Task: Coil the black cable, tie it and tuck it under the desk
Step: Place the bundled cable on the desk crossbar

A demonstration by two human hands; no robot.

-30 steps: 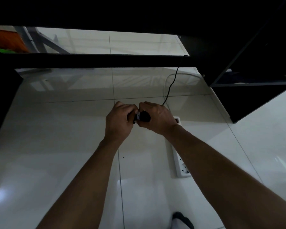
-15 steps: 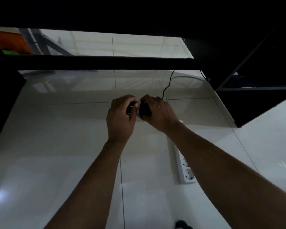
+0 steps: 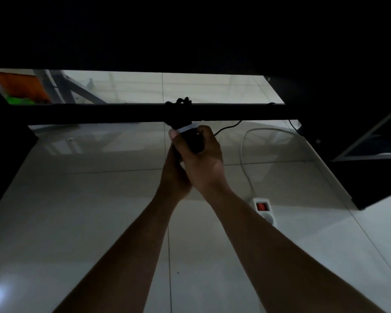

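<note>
The coiled black cable [image 3: 181, 123] is bundled with a white tie [image 3: 187, 128] around its middle. Its loops poke up past the black crossbar of the desk [image 3: 235, 112]. My right hand [image 3: 201, 159] is shut on the lower part of the coil, thumb against the tie. My left hand [image 3: 173, 177] sits just under and behind the right one, mostly hidden, and appears to grip the same bundle. A loose strand of black cable [image 3: 226, 128] trails right from the coil toward the dark desk side [image 3: 325, 123].
A white power strip [image 3: 263, 210] with a red switch lies on the glossy white tiled floor, its white cord [image 3: 244, 154] arcing back to the right. A black shelf unit [image 3: 370, 172] stands at the right. The dark desk underside fills the top.
Both hands have risen and moved forward with the coil, from low over the floor up to the desk's crossbar. The hands are now stacked rather than side by side.
</note>
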